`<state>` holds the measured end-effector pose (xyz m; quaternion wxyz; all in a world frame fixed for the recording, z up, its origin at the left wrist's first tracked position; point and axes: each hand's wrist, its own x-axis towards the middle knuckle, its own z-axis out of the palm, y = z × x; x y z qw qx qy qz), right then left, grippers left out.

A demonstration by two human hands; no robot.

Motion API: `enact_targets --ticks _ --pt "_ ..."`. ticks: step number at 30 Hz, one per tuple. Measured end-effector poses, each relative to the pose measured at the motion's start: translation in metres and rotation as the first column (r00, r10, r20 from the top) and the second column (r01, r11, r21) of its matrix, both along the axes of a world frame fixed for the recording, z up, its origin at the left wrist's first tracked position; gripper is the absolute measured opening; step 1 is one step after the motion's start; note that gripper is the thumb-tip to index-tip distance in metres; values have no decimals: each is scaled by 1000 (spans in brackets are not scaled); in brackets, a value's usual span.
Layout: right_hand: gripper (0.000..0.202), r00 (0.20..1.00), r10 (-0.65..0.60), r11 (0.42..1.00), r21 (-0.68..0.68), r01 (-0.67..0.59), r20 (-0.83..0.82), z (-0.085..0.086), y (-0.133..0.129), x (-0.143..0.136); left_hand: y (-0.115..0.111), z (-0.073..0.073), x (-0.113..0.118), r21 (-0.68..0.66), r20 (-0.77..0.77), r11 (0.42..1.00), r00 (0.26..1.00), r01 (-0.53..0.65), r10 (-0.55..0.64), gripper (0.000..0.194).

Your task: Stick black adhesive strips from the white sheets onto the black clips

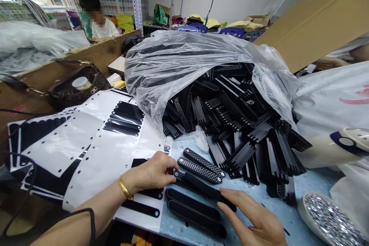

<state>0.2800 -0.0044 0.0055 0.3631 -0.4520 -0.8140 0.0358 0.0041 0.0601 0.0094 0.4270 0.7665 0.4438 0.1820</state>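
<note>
Low over the table, my left hand [161, 169] is closed in a pinch at the left end of a long black piece with rounded ends and a patterned face. A smooth black strip [204, 187] lies along that piece, partly over it. My right hand [253, 219] has thumb and forefinger on the strip's right end. Just beyond are two patterned black pieces [201, 170] with silvery dots at their ends. Nearer me lie two smooth black pieces [196, 215], side by side. Left of these, white backing sheets [98, 169] carry black strips with end holes.
A clear plastic bag [184, 54] spills a heap of black slotted parts [245, 123]. At right are a bowl of shiny metal bits [331, 219] and a cream-coloured device [331, 146]. A brown handbag [77, 80] sits left; a person [98, 19] is behind the wooden board.
</note>
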Motion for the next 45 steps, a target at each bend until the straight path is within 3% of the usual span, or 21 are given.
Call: enact_targets --ticks 8,18,45 --pt "13 999 49 999 13 -49 7 -6 8 -10 3 -2 -2 -48 90 998 996 34 -29 22" --pt "13 997 76 997 -1 -76 2 -1 14 -18 4 0 -3 -42 75 998 996 53 -50 20" --pt "14 996 82 996 -50 -79 45 -6 15 -20 3 -2 -3 -16 73 999 997 35 -33 18"
